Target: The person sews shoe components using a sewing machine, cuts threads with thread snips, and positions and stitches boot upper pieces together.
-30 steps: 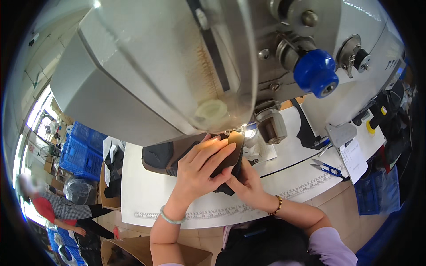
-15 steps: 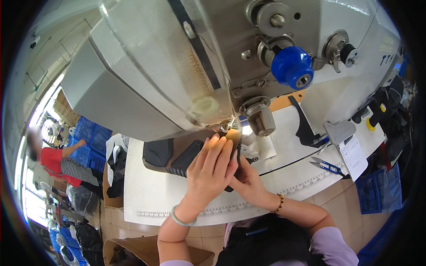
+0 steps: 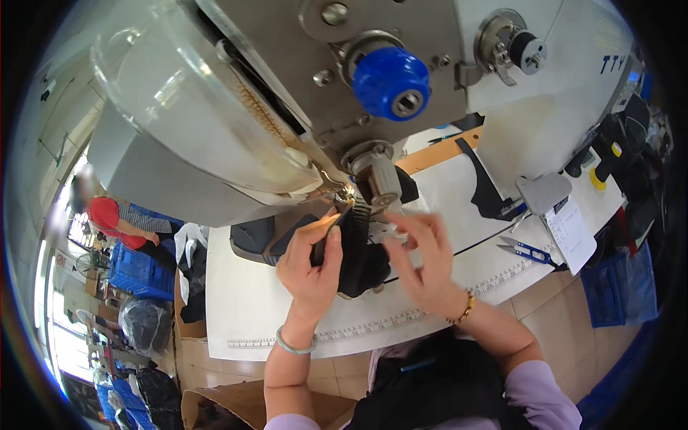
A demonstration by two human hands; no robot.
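A large grey industrial sewing machine (image 3: 172, 168) fills the upper part of the view. Below its lit needle area (image 3: 347, 192) lies a black and brown padded piece (image 3: 251, 240) with ribbed panels, whose exact kind I cannot tell. My left hand (image 3: 309, 269) pinches the raised black edge of this piece close under the needle. Just right of the piece, my right hand (image 3: 426, 265) is blurred, with thumb and fingers apart and nothing seen between them. A black part of the piece hangs down between both hands.
Blue-handled thread snips (image 3: 529, 252) and a written sheet (image 3: 571, 240) lie at the right of the white table (image 3: 287, 322). A black cut strip (image 3: 487, 183) rests behind them. Cardboard boxes (image 3: 251, 394) stand below. Another person (image 3: 118, 215) is at the far left.
My right hand has let go of the piece and moved right. The left hand has shifted slightly left, now pinching the edge, which is folded upward. The view has turned a little.
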